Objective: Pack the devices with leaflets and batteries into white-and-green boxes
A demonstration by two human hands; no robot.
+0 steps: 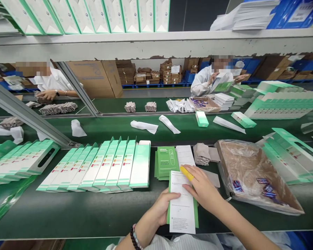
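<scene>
My left hand [160, 207] grips a green booklet [196, 217] with a white printed leaflet [182, 217] on top, its thumb pressed on the paper. Over the leaflet's upper right part, my right hand [202, 185] holds the paper with thumb and fingers; one finger wears a yellow cover [187, 173]. Just beyond lie a stack of green booklets [167, 159] and a pile of white leaflets [184, 155], partly hidden by my right hand. Folded grey-beige pouches [202, 154] sit to their right.
Green-and-white boxes [112, 165] stand in a leaning row at left. A plastic-lined carton [250, 173] at right holds several blue batteries [268, 191]. White sleeves [144, 126] lie on the green belt behind. A shelf edge [156, 45] spans above. Two people work across the line.
</scene>
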